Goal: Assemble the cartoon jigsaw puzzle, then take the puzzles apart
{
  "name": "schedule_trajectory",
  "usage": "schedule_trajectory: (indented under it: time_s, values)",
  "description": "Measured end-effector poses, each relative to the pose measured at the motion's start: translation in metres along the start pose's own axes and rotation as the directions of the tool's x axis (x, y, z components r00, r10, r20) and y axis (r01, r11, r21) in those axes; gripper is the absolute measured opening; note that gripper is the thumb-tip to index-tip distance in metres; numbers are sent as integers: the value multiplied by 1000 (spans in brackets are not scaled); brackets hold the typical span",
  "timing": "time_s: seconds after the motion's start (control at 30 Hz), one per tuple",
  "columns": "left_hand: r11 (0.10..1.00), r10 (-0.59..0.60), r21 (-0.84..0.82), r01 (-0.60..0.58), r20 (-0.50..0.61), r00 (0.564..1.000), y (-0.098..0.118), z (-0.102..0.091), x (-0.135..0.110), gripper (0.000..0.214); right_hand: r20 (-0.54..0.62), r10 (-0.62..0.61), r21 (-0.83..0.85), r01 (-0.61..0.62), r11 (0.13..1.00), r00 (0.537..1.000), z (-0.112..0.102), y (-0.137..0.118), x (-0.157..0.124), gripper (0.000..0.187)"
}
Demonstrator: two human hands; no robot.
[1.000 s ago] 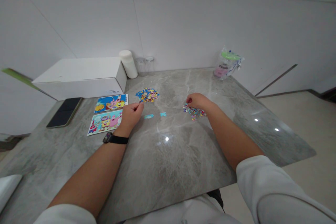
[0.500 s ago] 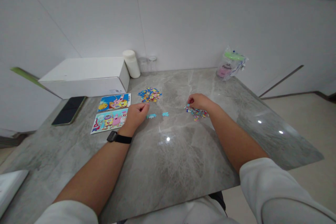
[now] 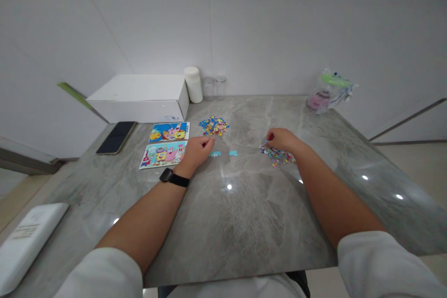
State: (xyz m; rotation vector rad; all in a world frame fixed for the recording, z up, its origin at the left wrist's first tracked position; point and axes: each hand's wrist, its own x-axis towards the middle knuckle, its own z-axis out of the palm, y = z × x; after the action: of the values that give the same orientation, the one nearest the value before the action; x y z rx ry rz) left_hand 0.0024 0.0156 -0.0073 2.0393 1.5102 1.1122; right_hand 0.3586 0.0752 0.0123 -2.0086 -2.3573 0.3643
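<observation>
My left hand [image 3: 198, 150], a black watch on its wrist, rests curled on the table beside light-blue joined puzzle pieces [image 3: 215, 154]. Its fingers are closed, and whatever they may hold is hidden. A short way right lies another light-blue piece [image 3: 233, 153]. My right hand [image 3: 282, 140] pinches a small bluish puzzle piece [image 3: 266, 141] at the left edge of a mixed pile of puzzle pieces [image 3: 277, 156]. Two cartoon picture cards lie left of my left hand: a blue one [image 3: 167, 132] behind and a pale one [image 3: 159, 154] in front, partly covered by the hand.
A second pile of pieces [image 3: 213, 126] lies farther back. Along the wall stand a white box [image 3: 139, 109], a white bottle [image 3: 193, 86], two clear jars [image 3: 220, 88] and a plastic bag [image 3: 323, 95]. A phone [image 3: 116, 138] and a white case [image 3: 31, 237] are at left.
The camera view has turned left, so everything sits farther right in the picture. My left hand stays by the joined pieces; my right hand stays at the pile's edge, its fingers still pinched.
</observation>
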Motion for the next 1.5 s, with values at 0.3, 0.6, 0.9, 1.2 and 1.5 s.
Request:
schedule_trajectory:
  time_s: [0.3, 0.6, 0.9, 1.2, 1.5]
  values:
    - [1000, 9, -9, -9, 7, 1000, -1, 4, 1, 52, -204, -47, 715, 181, 676, 978, -2, -39, -9, 21]
    - [992, 98, -86, -93, 59, 993, 4, 6, 0, 50, 0, -70, 984, 12, 175, 998, 36, -128, -48, 39]
    - [969, 190, -179, -170, 98, 977, 19, 4, -3, 31, 21, 4, 999, -21, 44, 1000, 51, -141, -50, 44]
    - [966, 164, -221, -133, 128, 978, 17, 12, -2, 22, -131, -22, 983, 132, 126, 991, 63, -141, -46, 42]
    - [950, 149, -296, -100, 147, 978, 15, 13, -3, 20, -259, -75, 935, 269, 229, 963, 72, -136, -42, 36]
